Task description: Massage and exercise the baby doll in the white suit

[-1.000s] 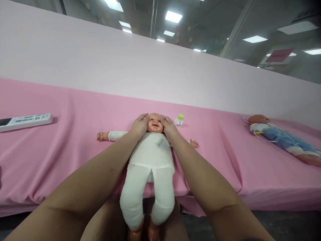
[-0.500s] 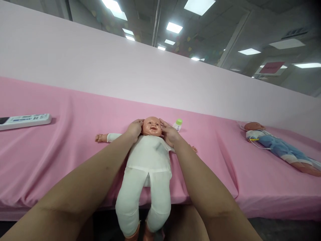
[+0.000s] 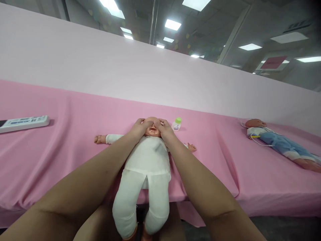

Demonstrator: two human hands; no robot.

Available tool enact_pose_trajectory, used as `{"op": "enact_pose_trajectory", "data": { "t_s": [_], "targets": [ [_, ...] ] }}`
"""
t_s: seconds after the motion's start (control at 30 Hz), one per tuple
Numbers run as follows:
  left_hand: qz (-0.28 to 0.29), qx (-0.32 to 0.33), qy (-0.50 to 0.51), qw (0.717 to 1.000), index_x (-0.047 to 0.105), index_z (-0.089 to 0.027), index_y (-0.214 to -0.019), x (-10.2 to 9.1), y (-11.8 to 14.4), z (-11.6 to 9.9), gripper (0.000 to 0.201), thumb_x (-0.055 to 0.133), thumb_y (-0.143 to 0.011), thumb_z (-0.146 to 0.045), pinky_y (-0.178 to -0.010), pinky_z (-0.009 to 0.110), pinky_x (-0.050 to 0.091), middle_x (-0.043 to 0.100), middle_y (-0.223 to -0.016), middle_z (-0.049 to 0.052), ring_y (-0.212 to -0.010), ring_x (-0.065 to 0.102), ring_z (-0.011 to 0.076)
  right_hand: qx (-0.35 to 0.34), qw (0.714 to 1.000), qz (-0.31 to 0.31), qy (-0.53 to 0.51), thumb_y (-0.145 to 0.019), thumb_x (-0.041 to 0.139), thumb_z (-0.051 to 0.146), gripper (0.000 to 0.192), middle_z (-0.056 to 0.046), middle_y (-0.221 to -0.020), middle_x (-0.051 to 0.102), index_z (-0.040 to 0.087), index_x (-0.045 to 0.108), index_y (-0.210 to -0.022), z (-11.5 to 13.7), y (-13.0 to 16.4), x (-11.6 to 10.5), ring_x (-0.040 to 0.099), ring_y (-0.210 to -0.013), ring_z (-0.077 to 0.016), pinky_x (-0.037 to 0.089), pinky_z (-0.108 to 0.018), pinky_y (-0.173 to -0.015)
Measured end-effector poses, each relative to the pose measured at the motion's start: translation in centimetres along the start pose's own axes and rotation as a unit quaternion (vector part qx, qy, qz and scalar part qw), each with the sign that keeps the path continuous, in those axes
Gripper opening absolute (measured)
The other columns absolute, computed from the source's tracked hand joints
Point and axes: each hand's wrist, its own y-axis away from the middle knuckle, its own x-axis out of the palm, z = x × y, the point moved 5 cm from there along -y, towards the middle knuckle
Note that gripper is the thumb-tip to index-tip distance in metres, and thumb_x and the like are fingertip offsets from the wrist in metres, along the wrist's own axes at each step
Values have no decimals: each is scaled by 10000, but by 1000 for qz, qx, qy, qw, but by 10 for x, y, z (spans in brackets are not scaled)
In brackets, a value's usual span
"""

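Doll (image 3: 147,157) lies face up on pink sheet (image 3: 62,140), legs overhanging near edge. Left hand (image 3: 138,129) and right hand (image 3: 164,131), fingers spread, press its face. Pale partition (image 3: 100,67) behind; ceiling lights (image 3: 173,24) above.

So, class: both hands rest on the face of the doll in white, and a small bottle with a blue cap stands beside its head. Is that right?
Not quite. The head view shows the small bottle has a green cap, not blue. The rest holds: left hand and right hand rest on the face of the doll in white.

Single head view: looks forward and down along forearms, close over doll (image 3: 147,157) at near edge of pink table (image 3: 62,134), wall behind.
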Motion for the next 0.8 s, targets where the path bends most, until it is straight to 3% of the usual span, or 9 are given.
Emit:
{"op": "enact_pose_trajectory", "data": {
  "t_s": [0.2,0.37,0.47,0.63,0.8],
  "targets": [
    [4,14,9,1000,609,-184,-1105,0,-1,1,492,686,-762,-529,-822,359,527,712,-1080,127,-956,691,258,27,998,-3,-59,-727,775,509,559,-39,-1058,696,259,558,-1178,-6,-5,-2,685,-921,-214,568,-400,-839],
    [10,4,59,998,632,-172,-1023,0,3,-3,274,577,-860,-384,-857,375,538,713,-1079,119,-955,689,237,73,995,-12,-70,-820,684,393,375,-33,-1171,683,290,619,-1175,-1,1,-6,676,-965,-222,563,-390,-834],
    [-1,-8,84,996,630,-176,-1023,-1,4,-3,221,555,-861,-306,-849,384,546,715,-1068,114,-936,690,232,87,994,3,-70,-838,623,302,386,-11,-1253,654,326,617,-1223,0,3,-7,669,-995,-224,552,-405,-846],
    [-3,-10,85,996,647,-184,-991,-5,5,-3,218,586,-829,-316,-831,387,551,721,-1031,100,-917,692,236,90,992,40,-75,-792,658,276,499,7,-1294,632,351,586,-1280,-1,3,-7,657,-1038,-225,530,-421,-896],
    [57,9,81,995,668,-165,-1007,0,14,-13,360,704,-760,-424,-869,390,542,719,-1062,119,-969,690,264,70,993,62,-66,-774,716,336,544,-14,-1270,642,344,558,-1294,1,4,-5,654,-1046,-229,528,-405,-902]
  ]
}}
